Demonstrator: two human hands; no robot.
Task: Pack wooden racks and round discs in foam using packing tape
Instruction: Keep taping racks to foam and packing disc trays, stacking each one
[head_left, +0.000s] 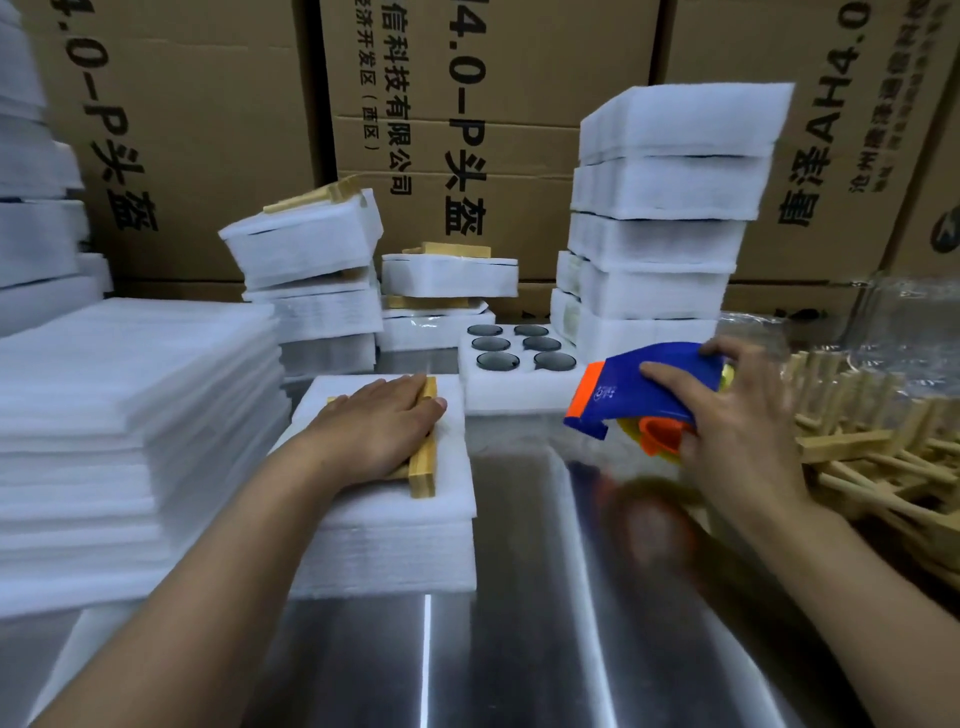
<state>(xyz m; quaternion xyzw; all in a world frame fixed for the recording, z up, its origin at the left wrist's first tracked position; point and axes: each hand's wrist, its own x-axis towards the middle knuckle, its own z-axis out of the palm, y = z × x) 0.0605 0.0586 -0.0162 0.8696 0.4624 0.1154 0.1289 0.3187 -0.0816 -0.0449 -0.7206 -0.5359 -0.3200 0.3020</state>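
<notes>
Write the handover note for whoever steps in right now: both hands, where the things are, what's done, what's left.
Left hand: flat on a wooden rack, pressing it onto the near foam block.
Right hand: grips the tape dispenser above the steel table.
Six discs sit in the foam tray behind; loose racks lie at right.
Done: wrapped bundles are stacked at the back.
Left: tape this block, which shows no tape yet, then probably the tray.

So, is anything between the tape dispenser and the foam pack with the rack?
Nothing visible. Only steel table lies between the tape dispenser in the right hand and the foam pack; the left hand presses the wooden rack on top.
</notes>
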